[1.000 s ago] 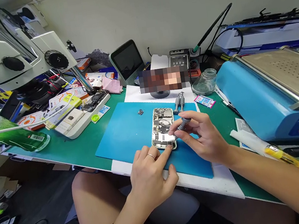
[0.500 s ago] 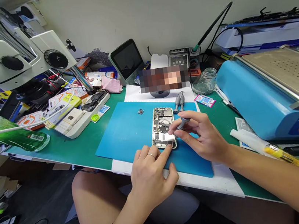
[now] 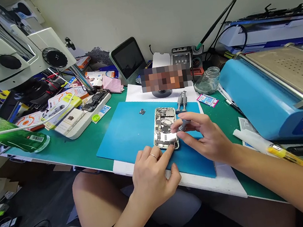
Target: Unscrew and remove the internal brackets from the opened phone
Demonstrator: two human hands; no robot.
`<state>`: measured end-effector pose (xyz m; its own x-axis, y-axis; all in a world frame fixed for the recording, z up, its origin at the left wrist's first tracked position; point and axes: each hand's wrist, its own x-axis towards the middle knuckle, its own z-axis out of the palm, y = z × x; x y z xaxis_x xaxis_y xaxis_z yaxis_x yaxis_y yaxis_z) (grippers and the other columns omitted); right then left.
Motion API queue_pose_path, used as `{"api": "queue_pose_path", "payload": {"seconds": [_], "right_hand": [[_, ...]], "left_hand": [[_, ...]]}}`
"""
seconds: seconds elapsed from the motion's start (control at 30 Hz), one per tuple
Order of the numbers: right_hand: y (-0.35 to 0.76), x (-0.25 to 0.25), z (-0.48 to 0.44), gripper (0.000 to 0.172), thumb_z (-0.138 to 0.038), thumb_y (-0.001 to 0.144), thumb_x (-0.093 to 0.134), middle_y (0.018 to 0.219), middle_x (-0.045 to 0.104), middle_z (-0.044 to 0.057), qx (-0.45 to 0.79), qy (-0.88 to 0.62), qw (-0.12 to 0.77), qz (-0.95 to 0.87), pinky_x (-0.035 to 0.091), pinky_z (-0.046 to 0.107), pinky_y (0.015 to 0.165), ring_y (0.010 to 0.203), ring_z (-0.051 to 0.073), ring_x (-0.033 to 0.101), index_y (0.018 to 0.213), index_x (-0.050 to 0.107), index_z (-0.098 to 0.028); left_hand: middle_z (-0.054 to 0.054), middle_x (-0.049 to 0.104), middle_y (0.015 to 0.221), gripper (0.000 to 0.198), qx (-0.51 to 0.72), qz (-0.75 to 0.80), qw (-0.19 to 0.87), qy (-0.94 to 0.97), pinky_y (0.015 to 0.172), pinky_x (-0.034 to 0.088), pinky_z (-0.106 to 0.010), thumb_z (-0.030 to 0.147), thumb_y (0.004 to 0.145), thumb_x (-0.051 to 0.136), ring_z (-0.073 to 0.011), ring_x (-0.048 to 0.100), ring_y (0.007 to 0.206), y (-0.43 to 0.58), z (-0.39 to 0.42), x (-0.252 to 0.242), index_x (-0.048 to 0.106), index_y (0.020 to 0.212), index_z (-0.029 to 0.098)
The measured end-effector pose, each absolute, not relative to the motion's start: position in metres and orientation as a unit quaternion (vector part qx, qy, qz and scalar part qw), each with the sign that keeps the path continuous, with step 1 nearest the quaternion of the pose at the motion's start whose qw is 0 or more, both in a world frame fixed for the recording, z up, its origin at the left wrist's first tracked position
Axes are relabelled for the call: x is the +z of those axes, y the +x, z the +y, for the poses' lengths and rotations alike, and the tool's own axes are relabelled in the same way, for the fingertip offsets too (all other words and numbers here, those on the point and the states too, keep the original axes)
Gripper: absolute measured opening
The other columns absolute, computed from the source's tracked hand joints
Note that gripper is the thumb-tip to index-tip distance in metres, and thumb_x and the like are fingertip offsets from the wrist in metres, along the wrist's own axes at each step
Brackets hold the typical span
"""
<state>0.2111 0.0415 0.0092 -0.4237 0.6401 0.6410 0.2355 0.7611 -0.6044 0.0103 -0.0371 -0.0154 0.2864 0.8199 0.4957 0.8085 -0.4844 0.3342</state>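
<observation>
An opened smartphone [image 3: 165, 121] with bare inner parts lies on a blue mat [image 3: 123, 136]. My left hand [image 3: 153, 177] rests in front of it, index finger stretched onto the phone's lower edge, thumb apart, holding nothing. Over the phone's right side, my right hand [image 3: 211, 135] is closed around a small grey screwdriver [image 3: 183, 124], gripped between thumb and fingers. Its tip is too hidden to make out. Two similar grey screwdrivers [image 3: 182, 101] lie just behind that hand. A little cluster of tiny metal parts [image 3: 142, 112] sits at the mat's back.
A microscope [image 3: 55, 55] and a green bottle [image 3: 22, 137] stand at the left. Behind the mat are a display device [image 3: 128, 60] and a glass jar [image 3: 210, 79]. A blue heating machine [image 3: 253, 95] and a yellow-handled cutter [image 3: 296, 159] lie on the right.
The view has shifted very slightly. Both hands keep nearly the same place, and the screwdriver in my right hand leans a little differently.
</observation>
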Motion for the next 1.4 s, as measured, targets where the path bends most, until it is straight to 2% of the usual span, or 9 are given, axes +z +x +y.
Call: {"api": "queue_pose_path", "payload": {"seconds": [0.23,0.43,0.87,1.0,1.17,1.4], "right_hand": [[0.2114,0.0127,0.0429,0.051,-0.015,0.097,0.069,0.119,0.076,0.005,0.154,-0.228,0.465,-0.842,0.069,0.041,0.091,0.107,0.024,0.078,0.14,0.05,-0.033],[0.2098,0.0137,0.0429,0.054,-0.011,0.097,0.067,0.116,0.075,0.007,0.124,-0.215,0.461,-0.852,0.07,0.041,0.088,0.107,0.024,0.077,0.142,0.047,-0.03],[0.2091,0.0161,0.0419,0.052,-0.008,0.096,0.063,0.107,0.073,0.005,0.127,-0.225,0.464,-0.847,0.07,0.036,0.077,0.098,0.021,0.077,0.139,0.045,-0.031],[0.2094,0.0143,0.0413,0.053,-0.007,0.095,0.061,0.107,0.072,0.006,0.127,-0.236,0.463,-0.845,0.07,0.036,0.078,0.098,0.022,0.076,0.14,0.045,-0.028],[0.2103,0.012,0.0433,0.052,-0.015,0.096,0.068,0.11,0.073,0.007,0.127,-0.241,0.459,-0.846,0.07,0.038,0.078,0.098,0.023,0.076,0.141,0.045,-0.029],[0.2099,0.0135,0.0417,0.055,-0.006,0.094,0.059,0.113,0.072,0.009,0.116,-0.238,0.46,-0.847,0.069,0.039,0.082,0.101,0.024,0.075,0.143,0.044,-0.026]], "left_hand": [[-0.004,0.059,0.081,0.04,0.319,0.504,0.006,0.802,0.067,0.034,-0.038,0.026,0.091,0.058,-0.0221,0.049,0.078,0.0107,-0.0371,-0.0168,0.072,0.129,0.02],[-0.003,0.058,0.081,0.04,0.328,0.5,0.004,0.801,0.066,0.033,-0.037,0.024,0.091,0.058,-0.0214,0.048,0.077,0.0117,-0.0368,-0.0171,0.072,0.128,0.021],[-0.003,0.058,0.081,0.04,0.329,0.5,0.004,0.801,0.067,0.033,-0.037,0.024,0.092,0.057,-0.0214,0.048,0.078,0.0123,-0.0374,-0.018,0.072,0.128,0.021],[-0.003,0.058,0.081,0.04,0.331,0.501,0.005,0.8,0.067,0.032,-0.037,0.024,0.091,0.057,-0.0212,0.048,0.078,0.0134,-0.0369,-0.0177,0.072,0.128,0.021],[-0.003,0.059,0.082,0.04,0.331,0.501,0.005,0.8,0.068,0.033,-0.037,0.024,0.091,0.058,-0.0214,0.048,0.077,0.0124,-0.036,-0.0188,0.071,0.129,0.021],[-0.003,0.059,0.082,0.041,0.329,0.5,0.005,0.801,0.068,0.033,-0.037,0.024,0.091,0.058,-0.0213,0.049,0.079,0.0114,-0.0369,-0.0194,0.071,0.13,0.021]]}}
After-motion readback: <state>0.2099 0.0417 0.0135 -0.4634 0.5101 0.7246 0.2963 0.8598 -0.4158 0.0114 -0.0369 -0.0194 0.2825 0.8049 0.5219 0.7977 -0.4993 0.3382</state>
